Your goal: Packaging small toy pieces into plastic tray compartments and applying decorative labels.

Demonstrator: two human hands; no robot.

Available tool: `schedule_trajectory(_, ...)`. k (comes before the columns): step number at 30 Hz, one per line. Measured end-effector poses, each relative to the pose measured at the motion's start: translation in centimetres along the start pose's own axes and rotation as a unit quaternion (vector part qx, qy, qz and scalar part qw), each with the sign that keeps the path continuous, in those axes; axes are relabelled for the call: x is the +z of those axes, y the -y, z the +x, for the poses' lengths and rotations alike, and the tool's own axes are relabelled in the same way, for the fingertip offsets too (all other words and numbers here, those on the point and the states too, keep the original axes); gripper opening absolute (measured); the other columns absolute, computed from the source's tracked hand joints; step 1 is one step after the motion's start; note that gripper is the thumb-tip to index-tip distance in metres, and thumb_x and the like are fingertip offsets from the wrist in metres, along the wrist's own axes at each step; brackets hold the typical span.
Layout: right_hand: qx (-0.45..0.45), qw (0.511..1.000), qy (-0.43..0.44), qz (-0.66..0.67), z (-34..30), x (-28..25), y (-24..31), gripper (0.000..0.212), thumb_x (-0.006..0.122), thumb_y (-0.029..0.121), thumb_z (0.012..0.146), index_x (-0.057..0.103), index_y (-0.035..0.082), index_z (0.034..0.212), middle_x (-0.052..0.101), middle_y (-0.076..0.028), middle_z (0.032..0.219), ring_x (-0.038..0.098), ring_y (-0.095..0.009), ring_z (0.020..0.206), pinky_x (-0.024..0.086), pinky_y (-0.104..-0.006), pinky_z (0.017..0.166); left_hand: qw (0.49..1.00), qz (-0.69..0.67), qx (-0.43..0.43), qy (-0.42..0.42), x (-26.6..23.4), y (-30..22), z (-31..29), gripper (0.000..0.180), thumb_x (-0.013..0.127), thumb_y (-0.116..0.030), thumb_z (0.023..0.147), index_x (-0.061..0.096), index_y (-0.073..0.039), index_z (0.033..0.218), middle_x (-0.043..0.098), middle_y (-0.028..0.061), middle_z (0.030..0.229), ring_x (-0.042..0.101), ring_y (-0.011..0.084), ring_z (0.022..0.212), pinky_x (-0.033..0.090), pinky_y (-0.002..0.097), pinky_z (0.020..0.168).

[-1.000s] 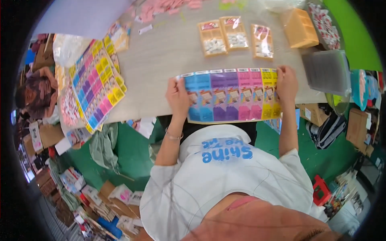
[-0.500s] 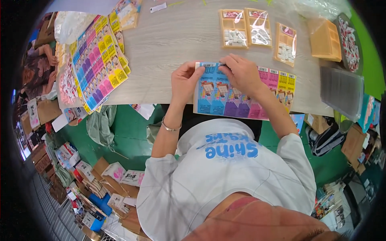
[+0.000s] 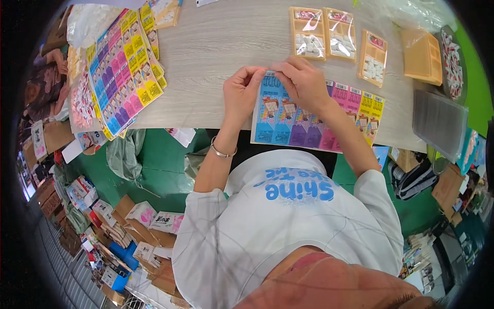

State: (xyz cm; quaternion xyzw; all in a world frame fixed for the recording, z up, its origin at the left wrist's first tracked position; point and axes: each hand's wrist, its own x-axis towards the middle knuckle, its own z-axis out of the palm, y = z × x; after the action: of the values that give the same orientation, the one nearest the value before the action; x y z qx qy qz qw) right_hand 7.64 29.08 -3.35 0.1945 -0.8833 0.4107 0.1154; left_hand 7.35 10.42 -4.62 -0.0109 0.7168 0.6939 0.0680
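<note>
A printed label sheet, with blue, purple, pink and yellow strips, lies at the table's near edge in front of me. My left hand pinches its upper left corner between thumb and fingers. At the top edge, close beside the left fingertips, my right hand is closed on the blue part of the sheet; the fingertips nearly meet. Its wrist and forearm cover part of the purple and pink strips. Beyond the sheet stand small tan trays in clear film, holding white pieces: one tray, a second tray and a third tray.
More label sheets are piled at the left, beside small red-and-white packets. On the right are stacked tan trays, a dark bowl of packets and a clear plastic box. A person's arm shows at far left.
Both hands have shifted slightly up along the sheet's top left, drawing closer together. The sheet's upper left corner now looks slightly bent up between the fingers.
</note>
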Motion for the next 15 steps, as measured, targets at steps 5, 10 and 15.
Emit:
schedule_trajectory(5,-0.103,0.99,-0.065,-0.07,-0.1,1.1,-0.1,0.028,0.072,0.013,0.085,0.073,0.011,0.114,0.068,-0.004,0.101,0.064,-0.028,0.091,0.054,-0.0381,0.078,0.999,-0.031,-0.03,-0.014,-0.1,0.5,0.1,0.019,0.068,-0.016,0.099,0.076,0.001,0.101,0.072,0.0,0.084,0.059,0.0034,0.075,0.049,0.0204,0.066)
schedule_trajectory(10,-0.145,0.98,-0.085,-0.107,-0.6,1.6,-0.5,0.033,0.078,0.012,0.078,0.074,0.012,0.111,0.068,-0.001,0.107,0.063,-0.024,0.095,0.051,-0.037,0.084,0.998,-0.043,-0.042,-0.017,0.1,0.5,0.0,0.022,0.068,-0.018,0.099,0.077,0.001,0.102,0.072,0.0,0.082,0.058,0.003,0.074,0.048,0.0205,0.064)
schedule_trajectory(15,-0.127,0.979,-0.105,-0.118,-0.4,1.9,-0.5,0.032,0.079,0.013,0.076,0.075,0.013,0.107,0.067,0.0,0.107,0.062,-0.023,0.093,0.051,-0.0366,0.082,0.999,-0.013,-0.019,-0.039,0.4,0.8,-0.1,0.022,0.069,-0.019,0.099,0.077,0.001,0.101,0.072,-0.0002,0.08,0.058,0.0028,0.072,0.047,0.0205,0.063)
